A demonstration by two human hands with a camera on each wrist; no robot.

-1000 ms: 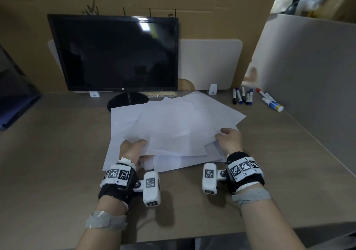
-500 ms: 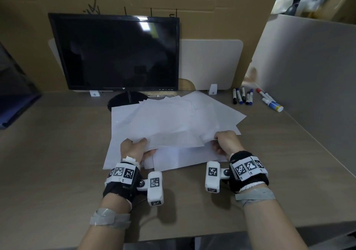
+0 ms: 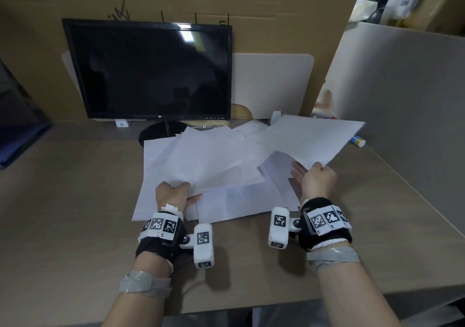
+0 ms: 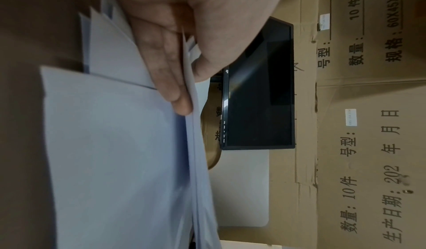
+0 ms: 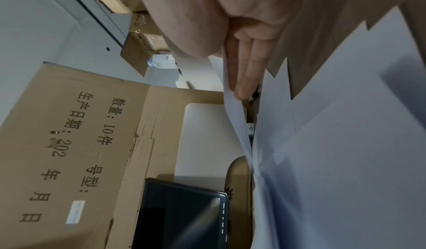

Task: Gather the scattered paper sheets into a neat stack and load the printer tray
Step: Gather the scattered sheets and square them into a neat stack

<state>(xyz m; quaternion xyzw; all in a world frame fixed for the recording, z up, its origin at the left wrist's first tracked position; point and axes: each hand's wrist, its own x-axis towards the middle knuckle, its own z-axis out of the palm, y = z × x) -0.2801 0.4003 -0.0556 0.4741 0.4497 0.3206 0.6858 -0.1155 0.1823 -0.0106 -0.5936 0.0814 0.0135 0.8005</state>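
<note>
Fanned askew across the middle of the counter (image 3: 75,201), paper sheets (image 3: 216,160) pinched at near corners by left hand (image 3: 172,194) and right hand (image 3: 317,182), hands apart, right-side sheet (image 3: 314,140) lifted, angled toward the far right edge.

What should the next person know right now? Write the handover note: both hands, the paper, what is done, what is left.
Left hand: pinches the near edge of several overlapping sheets, thumb on top, fingers underneath.
Right hand: pinches the near corner of one raised sheet, lifted off the pile on the right.
Paper sheets: fanned at mixed angles on the desk, in front of the monitor.
Done: both hands have hold of paper; nothing is squared up.
Left: gather all sheets, align edges into a stack, load the printer tray. No tray shows in these views.
</note>
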